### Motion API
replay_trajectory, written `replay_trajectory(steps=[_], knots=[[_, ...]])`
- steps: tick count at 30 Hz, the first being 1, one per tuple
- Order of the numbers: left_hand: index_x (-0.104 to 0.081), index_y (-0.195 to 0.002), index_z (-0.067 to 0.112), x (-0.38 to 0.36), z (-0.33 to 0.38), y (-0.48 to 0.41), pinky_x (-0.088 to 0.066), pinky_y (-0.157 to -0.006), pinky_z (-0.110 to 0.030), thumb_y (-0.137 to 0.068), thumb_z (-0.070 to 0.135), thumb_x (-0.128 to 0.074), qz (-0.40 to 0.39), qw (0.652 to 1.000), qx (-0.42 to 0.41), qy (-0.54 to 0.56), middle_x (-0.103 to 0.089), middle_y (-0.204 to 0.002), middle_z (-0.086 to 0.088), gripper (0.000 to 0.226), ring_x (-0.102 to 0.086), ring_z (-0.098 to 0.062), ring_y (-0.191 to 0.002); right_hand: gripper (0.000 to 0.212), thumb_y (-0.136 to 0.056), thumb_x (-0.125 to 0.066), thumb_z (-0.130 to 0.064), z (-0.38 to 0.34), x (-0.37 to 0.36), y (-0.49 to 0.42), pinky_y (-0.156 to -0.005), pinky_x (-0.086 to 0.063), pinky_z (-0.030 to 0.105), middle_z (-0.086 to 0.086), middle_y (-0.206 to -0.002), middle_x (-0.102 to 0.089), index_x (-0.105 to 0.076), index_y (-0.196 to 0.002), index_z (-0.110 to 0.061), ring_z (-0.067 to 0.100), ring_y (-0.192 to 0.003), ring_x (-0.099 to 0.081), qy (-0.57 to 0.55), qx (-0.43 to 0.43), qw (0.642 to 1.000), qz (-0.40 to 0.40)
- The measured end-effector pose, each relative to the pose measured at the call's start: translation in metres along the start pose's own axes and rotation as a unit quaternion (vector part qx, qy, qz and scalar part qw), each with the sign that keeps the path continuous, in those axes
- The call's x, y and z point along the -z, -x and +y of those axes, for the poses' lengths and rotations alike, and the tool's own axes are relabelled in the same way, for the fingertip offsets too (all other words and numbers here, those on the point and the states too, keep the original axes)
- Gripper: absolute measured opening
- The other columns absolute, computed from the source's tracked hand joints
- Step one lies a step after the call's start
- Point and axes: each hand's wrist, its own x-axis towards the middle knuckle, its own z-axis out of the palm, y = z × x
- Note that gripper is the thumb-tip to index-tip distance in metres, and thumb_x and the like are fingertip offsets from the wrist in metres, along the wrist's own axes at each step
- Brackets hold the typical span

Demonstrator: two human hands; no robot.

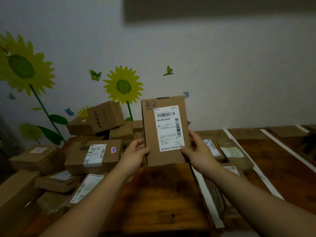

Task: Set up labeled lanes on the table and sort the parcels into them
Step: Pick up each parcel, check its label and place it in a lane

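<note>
A flat brown cardboard parcel [165, 132] is held up in mid-frame, gripped at its lower half from both sides. The left hand [136, 151] is curled round the left edge and the right hand [195, 149] round the right edge, with the right thumb laid on the front.

A white shipping label [169, 128] is turned to the camera, barcode at its top, and dark handwriting is seen in the upper left corner.

The parcel is stood on end, long axis vertical, its top leaned a touch to the left. It is kept over bare wood of the table [159, 194].

Close on the left, a heap of parcels [92, 154] is stacked against the wall. Just to the right, a white strip [205, 194] is laid from near to far. Beyond it, sorted parcels [213, 149] are seen lying flat, and more bare wood is shown farther right.
</note>
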Motion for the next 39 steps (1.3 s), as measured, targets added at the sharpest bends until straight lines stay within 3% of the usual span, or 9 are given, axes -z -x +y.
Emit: replay_trajectory(steps=[3, 6, 14, 16, 20, 26, 31, 34, 39], knots=[[-0.035, -0.140, 0.023, 0.000, 0.005, 0.008, -0.051, -0.065, -0.022, -0.093, -0.001, -0.047, -0.026, 0.998, -0.051, -0.033, -0.063, -0.111, 0.003, 0.055, -0.062, -0.005, -0.087, 0.056, -0.096, -0.052, -0.010, -0.007, 0.005, 0.013, -0.065, -0.054, 0.013, -0.025, -0.107, -0.054, -0.034, -0.136, -0.044, -0.008, -0.090, -0.061, 0.010, 0.009, 0.999, 0.039], [-0.032, -0.141, 0.028, -0.007, 0.006, 0.019, -0.052, -0.062, -0.016, -0.093, -0.003, -0.046, -0.058, 0.994, -0.082, -0.037, -0.065, -0.105, 0.005, 0.059, -0.061, 0.002, -0.082, 0.055, -0.097, -0.051, -0.014, -0.007, 0.013, 0.034, -0.075, -0.057, 0.022, -0.022, -0.111, -0.055, -0.034, -0.140, -0.044, -0.001, -0.096, -0.061, 0.018, 0.009, 0.997, 0.079], [-0.035, -0.142, 0.029, -0.075, 0.007, 0.040, -0.047, -0.069, -0.013, -0.096, 0.003, -0.047, -0.111, 0.987, -0.107, -0.036, -0.058, -0.098, 0.019, 0.054, -0.060, -0.005, -0.102, 0.058, -0.097, -0.052, -0.016, 0.000, 0.070, 0.089, -0.082, -0.057, 0.029, -0.016, -0.119, -0.057, -0.032, -0.142, -0.047, 0.006, -0.102, -0.060, 0.034, -0.001, 0.989, 0.145], [-0.038, -0.140, 0.033, -0.102, 0.006, 0.048, -0.049, -0.064, -0.017, -0.097, 0.011, -0.046, -0.122, 0.987, -0.100, -0.036, -0.058, -0.101, 0.019, 0.048, -0.059, 0.002, -0.088, 0.057, -0.097, -0.052, -0.018, 0.002, 0.094, 0.105, -0.086, -0.055, 0.027, -0.022, -0.115, -0.053, -0.031, -0.139, -0.050, 0.004, -0.107, -0.056, 0.041, -0.002, 0.986, 0.160], [-0.039, -0.140, 0.029, -0.173, -0.003, 0.063, -0.056, -0.069, -0.030, -0.096, 0.008, -0.048, -0.168, 0.981, -0.090, -0.045, -0.063, -0.108, 0.009, 0.050, -0.062, -0.004, -0.090, 0.054, -0.097, -0.052, -0.025, 0.018, 0.159, 0.141, -0.098, -0.050, 0.044, -0.017, -0.131, -0.051, -0.030, -0.137, -0.054, 0.010, -0.121, -0.051, 0.076, -0.009, 0.977, 0.197], [-0.042, -0.136, 0.031, -0.325, -0.022, 0.101, -0.054, -0.068, -0.036, -0.095, 0.006, -0.050, -0.235, 0.968, -0.067, -0.054, -0.067, -0.097, 0.003, 0.049, -0.065, -0.015, -0.086, 0.050, -0.097, -0.052, -0.028, 0.045, 0.291, 0.214, -0.095, -0.045, 0.027, -0.032, -0.115, -0.049, -0.030, -0.132, -0.056, 0.001, -0.116, -0.047, 0.105, -0.025, 0.957, 0.268], [-0.034, -0.141, 0.028, -0.440, -0.039, 0.134, -0.056, -0.061, -0.029, -0.095, 0.010, -0.051, -0.293, 0.949, -0.062, -0.094, -0.064, -0.098, 0.006, 0.053, -0.063, -0.009, -0.089, 0.049, -0.097, -0.051, -0.030, 0.065, 0.389, 0.270, -0.087, -0.051, 0.026, -0.028, -0.117, -0.051, -0.033, -0.138, -0.049, 0.003, -0.109, -0.054, 0.104, -0.063, 0.936, 0.329], [-0.032, -0.142, 0.028, -0.490, -0.046, 0.145, -0.057, -0.065, -0.031, -0.094, 0.012, -0.053, -0.317, 0.939, -0.055, -0.119, -0.066, -0.101, 0.000, 0.055, -0.066, -0.016, -0.091, 0.046, -0.097, -0.049, -0.032, 0.072, 0.430, 0.292, -0.077, -0.045, 0.015, -0.026, -0.113, -0.050, -0.033, -0.137, -0.049, -0.005, -0.098, -0.053, 0.111, -0.077, 0.927, 0.350], [-0.030, -0.143, 0.030, -0.559, -0.058, 0.138, -0.057, -0.078, -0.039, -0.095, 0.016, -0.052, -0.347, 0.923, -0.044, -0.159, -0.066, -0.102, 0.003, 0.055, -0.065, -0.014, -0.092, 0.047, -0.096, -0.051, -0.033, 0.097, 0.482, 0.303, -0.065, -0.049, 0.016, -0.014, -0.120, -0.057, -0.035, -0.140, -0.044, 0.000, -0.091, -0.060, 0.076, -0.117, 0.916, 0.376]])
